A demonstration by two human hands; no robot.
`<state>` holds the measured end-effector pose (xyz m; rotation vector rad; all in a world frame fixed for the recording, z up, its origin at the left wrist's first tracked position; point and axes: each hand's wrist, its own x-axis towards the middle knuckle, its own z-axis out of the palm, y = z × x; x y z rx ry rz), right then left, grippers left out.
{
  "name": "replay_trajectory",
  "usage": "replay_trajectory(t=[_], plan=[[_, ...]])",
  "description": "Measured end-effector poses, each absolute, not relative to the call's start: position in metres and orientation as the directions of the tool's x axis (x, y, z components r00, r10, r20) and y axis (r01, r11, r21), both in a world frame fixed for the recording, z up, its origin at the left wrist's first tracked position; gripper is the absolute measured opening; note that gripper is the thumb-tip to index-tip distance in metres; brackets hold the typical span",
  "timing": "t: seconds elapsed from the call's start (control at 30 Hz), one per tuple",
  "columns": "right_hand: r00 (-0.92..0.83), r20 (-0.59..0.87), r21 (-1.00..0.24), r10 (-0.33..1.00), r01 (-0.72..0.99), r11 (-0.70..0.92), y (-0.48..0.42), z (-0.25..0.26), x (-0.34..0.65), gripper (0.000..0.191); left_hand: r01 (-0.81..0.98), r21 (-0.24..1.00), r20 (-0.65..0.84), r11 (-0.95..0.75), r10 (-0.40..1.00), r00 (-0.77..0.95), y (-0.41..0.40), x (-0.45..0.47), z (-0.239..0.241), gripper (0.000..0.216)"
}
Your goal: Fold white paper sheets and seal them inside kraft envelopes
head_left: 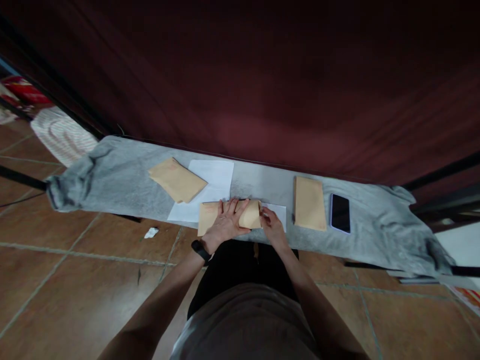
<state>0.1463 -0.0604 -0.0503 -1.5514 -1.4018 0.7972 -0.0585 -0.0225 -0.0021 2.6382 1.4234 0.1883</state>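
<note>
A tan paper envelope [208, 212] lies at the near edge of the cloth-covered bench in front of me. My left hand [226, 222] rests on it with spread fingers, pressing it flat. The envelope's right end is raised and curled. There my right hand [273, 226] has its fingers bent inward, pinching at that end; the fingertips are partly hidden. White paper [279, 211] shows beyond the right hand's fingers, and how far it runs under or into the envelope I cannot tell.
Left of my hands, more tan envelopes [178, 181] overlap white sheets [217, 175]. A stack of tan envelopes [310, 203] and a phone [340, 213] lie to the right. Grey cloth [123, 175] covers the narrow bench. A dark red panel [255, 100] rises behind it.
</note>
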Motion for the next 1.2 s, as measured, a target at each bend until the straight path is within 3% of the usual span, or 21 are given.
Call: replay_trajectory(t=[0.13,0.3,0.4,0.53,0.67,0.9,1.2], plan=[[0.211,-0.029,-0.945,0.977,0.313,-0.095,-0.052,-0.05,0.146,0.044,0.803,0.215,0.074,-0.555,0.829,0.554,-0.022,-0.06,-0.004,0.113],[0.289,0.028,-0.95,0.957,0.306,-0.064,-0.048,-0.035,0.152,0.031,0.79,0.237,0.131,-0.565,0.824,0.551,-0.024,-0.061,-0.003,0.114],[0.155,-0.012,-0.97,0.988,0.237,-0.049,-0.048,-0.025,0.151,0.028,0.773,0.24,0.145,-0.587,0.809,0.569,-0.026,-0.058,-0.002,0.113],[-0.073,-0.165,-0.976,0.984,0.154,-0.153,-0.048,-0.016,0.153,0.026,0.745,0.237,0.147,-0.624,0.781,0.607,-0.027,-0.055,-0.002,0.111],[-0.194,-0.256,-0.962,0.947,-0.046,-0.269,-0.05,-0.012,0.156,0.033,0.739,0.211,0.12,-0.64,0.767,0.63,-0.026,-0.052,-0.003,0.112],[-0.025,-0.326,-0.932,0.945,-0.161,-0.326,-0.048,-0.024,0.155,0.038,0.704,0.181,0.039,-0.687,0.72,0.693,-0.019,-0.055,-0.002,0.117],[-0.008,-0.372,-0.915,0.928,-0.166,-0.368,-0.049,-0.023,0.162,0.032,0.682,0.209,0.005,-0.701,0.698,0.716,-0.006,-0.067,0.001,0.113]])
